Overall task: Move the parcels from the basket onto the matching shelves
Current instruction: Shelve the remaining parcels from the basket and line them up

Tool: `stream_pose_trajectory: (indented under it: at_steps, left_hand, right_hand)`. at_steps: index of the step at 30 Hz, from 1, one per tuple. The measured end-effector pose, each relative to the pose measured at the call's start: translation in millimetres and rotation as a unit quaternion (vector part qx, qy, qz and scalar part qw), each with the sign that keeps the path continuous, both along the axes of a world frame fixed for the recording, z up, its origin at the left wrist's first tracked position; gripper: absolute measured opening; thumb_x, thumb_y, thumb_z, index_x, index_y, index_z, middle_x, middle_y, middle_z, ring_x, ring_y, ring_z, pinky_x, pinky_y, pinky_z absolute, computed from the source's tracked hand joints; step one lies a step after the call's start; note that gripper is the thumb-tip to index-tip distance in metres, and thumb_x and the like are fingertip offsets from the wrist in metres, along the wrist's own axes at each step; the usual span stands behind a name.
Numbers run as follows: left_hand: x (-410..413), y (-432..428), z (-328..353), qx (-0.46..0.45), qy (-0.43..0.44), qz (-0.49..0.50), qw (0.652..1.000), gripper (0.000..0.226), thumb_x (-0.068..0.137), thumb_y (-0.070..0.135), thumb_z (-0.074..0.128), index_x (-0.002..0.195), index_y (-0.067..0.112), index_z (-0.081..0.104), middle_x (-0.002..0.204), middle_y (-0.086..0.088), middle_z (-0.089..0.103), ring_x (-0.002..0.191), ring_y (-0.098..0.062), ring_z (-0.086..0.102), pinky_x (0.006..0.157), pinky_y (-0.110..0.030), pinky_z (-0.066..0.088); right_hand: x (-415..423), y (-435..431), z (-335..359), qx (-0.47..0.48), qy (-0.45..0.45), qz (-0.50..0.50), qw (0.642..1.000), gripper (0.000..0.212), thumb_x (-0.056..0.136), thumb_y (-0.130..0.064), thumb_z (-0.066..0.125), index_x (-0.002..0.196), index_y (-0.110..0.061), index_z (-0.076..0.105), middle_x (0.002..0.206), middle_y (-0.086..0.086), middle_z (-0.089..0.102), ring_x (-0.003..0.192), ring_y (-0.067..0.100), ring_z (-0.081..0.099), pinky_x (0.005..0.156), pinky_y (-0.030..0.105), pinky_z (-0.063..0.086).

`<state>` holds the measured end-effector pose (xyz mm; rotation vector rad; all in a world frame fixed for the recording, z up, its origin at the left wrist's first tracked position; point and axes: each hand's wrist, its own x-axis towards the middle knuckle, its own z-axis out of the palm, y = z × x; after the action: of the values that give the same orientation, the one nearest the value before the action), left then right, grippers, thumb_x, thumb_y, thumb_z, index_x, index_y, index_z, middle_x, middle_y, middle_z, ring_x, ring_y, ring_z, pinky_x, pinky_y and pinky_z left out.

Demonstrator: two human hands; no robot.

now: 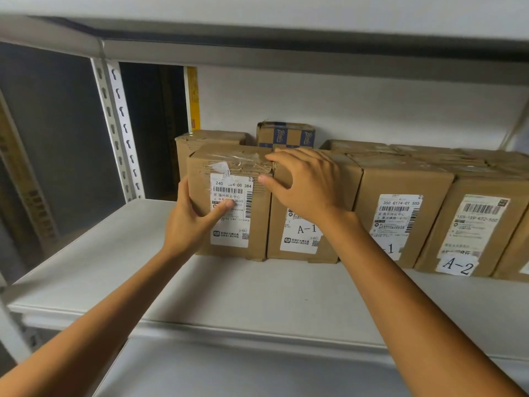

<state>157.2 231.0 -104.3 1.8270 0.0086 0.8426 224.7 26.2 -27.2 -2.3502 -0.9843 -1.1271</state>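
Observation:
A brown cardboard parcel (257, 219) with a white shipping label stands upright on the white shelf (229, 290), at the left end of a row of parcels. My left hand (191, 222) grips its left side, thumb across the label. My right hand (303, 184) rests over its top right corner and the top of the neighbouring parcel marked A-1 (303, 245). The basket is out of view.
More parcels stand to the right, one marked A-2 (469, 233). Smaller boxes (286, 136) sit behind against the white back wall. A perforated metal upright (120, 133) stands at the left. The upper shelf (286, 53) hangs close overhead. Bare shelf surface lies left and in front.

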Motion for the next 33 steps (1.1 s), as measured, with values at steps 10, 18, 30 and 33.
stream_pose_trajectory:
  at_steps: [10,18,30,33]
  left_hand:
    - [-12.7,-2.9,-2.0,-0.043,0.007,-0.045,0.998,0.072,0.074,0.041,0.071,0.135,0.034,0.032,0.119,0.018,0.059,0.101,-0.001,0.062,0.072,-0.018,0.056]
    - [-20.5,27.5,24.1,0.025,0.018,-0.045,0.999,0.054,0.093,0.049,0.031,0.143,0.028,0.036,0.144,0.009,0.043,0.128,-0.009,0.044,0.107,-0.037,0.035]
    - [40.8,91.4,27.0,0.035,0.092,-0.001,0.995,0.074,0.095,0.038,0.049,0.152,0.028,0.003,0.158,-0.003,0.017,0.142,-0.028,0.025,0.113,-0.051,0.025]
    - [52.2,89.7,27.9,0.028,0.086,-0.065,0.994,0.079,0.092,0.034,0.056,0.152,0.026,0.004,0.154,-0.004,0.029,0.139,-0.027,0.033,0.111,-0.051,0.03]
  right_hand:
    - [-4.1,-2.8,5.2,-0.041,0.031,0.001,0.999,0.045,0.089,-0.054,0.057,0.125,-0.027,0.062,0.13,-0.004,0.062,0.12,0.019,0.054,0.099,0.034,0.038]
    - [3.1,1.3,31.2,-0.032,0.106,0.037,0.993,0.045,0.094,-0.051,0.049,0.13,-0.024,0.057,0.133,-0.002,0.058,0.123,0.019,0.051,0.098,0.038,0.042]
    - [28.6,25.5,59.4,-0.113,0.194,-0.06,0.973,0.06,0.094,-0.063,0.034,0.15,-0.041,0.025,0.161,-0.004,0.018,0.147,0.022,0.015,0.116,0.044,0.019]
    - [36.6,30.5,59.5,-0.145,0.232,-0.085,0.958,0.069,0.09,-0.071,0.034,0.151,-0.043,0.017,0.162,-0.007,0.006,0.149,0.02,0.003,0.12,0.046,0.011]
